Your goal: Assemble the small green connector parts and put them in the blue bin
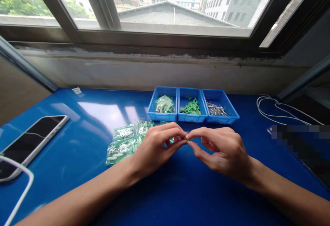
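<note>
My left hand [161,142] and my right hand [223,148] meet fingertip to fingertip above the blue table. Between the pinched thumbs and forefingers sits a small green plastic piece [188,139], mostly covered by the fingers. Both hands are closed on it. Left of and partly behind my left hand lie several clear green-edged bags [120,147] with pale and metallic parts inside. Beyond the hands, a blue bin [193,117] holds loose green plastic pieces [192,106] that match the held one in colour.
Another bin [162,116] to the left contains filled bags; the right bin [223,119] holds thin metal screws or pins [216,109]. A phone [31,143] and white cable [28,181] lie at left. More white cable [268,97] is at right. A window ledge closes off the back.
</note>
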### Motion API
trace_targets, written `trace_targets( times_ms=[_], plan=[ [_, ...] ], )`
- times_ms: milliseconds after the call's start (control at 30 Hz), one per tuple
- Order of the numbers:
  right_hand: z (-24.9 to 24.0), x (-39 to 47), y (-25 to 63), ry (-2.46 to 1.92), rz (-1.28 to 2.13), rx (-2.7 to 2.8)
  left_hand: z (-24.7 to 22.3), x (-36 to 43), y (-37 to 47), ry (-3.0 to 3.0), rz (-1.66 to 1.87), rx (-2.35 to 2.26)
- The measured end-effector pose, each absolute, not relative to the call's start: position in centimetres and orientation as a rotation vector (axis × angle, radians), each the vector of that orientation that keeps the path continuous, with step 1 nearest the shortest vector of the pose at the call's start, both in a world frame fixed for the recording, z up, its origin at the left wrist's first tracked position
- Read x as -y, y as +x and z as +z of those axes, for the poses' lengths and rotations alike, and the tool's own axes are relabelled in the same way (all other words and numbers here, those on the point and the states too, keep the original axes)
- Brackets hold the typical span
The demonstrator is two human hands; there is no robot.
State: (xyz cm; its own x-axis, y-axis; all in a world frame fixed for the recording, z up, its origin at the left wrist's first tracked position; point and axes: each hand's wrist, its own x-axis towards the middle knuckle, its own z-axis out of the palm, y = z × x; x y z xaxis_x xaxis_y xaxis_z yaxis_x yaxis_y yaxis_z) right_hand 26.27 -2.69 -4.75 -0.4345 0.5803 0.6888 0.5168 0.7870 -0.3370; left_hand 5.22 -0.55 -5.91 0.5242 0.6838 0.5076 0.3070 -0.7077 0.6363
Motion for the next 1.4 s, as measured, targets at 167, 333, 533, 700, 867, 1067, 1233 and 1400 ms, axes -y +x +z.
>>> trace_targets(
  times_ms=[167,333,533,700,867,1067,1233,1400],
  plan=[
    [-4.8,2.1,26.7,-0.883,0.099,2.117,-5.7,1.0,5.3,2.216,1.226,-0.845],
    [-5.5,1.8,26.6,-0.927,0.33,2.135,-5.6,1.4,5.6,2.266,1.322,-0.815],
    [-4.9,2.2,26.5,-0.903,0.245,2.06,-5.8,1.0,5.3,2.207,1.28,-0.835],
    [-4.6,2.9,26.1,-0.792,0.101,2.06,-5.8,0.8,5.3,2.265,1.127,-0.774],
    [-4.4,2.5,26.3,-0.722,0.038,2.087,-5.9,0.9,5.2,2.257,1.179,-0.761],
    [-5.1,1.3,27.1,-0.752,0.035,2.183,-5.9,1.0,5.2,2.252,1.33,-0.8],
    [-5.0,0.3,27.6,-0.855,-0.002,2.136,-5.4,0.8,5.1,2.185,1.348,-0.902],
    [-4.0,-1.5,28.4,-1.189,-0.173,2.034,-5.3,0.6,4.9,1.967,1.31,-1.064]
  ],
)
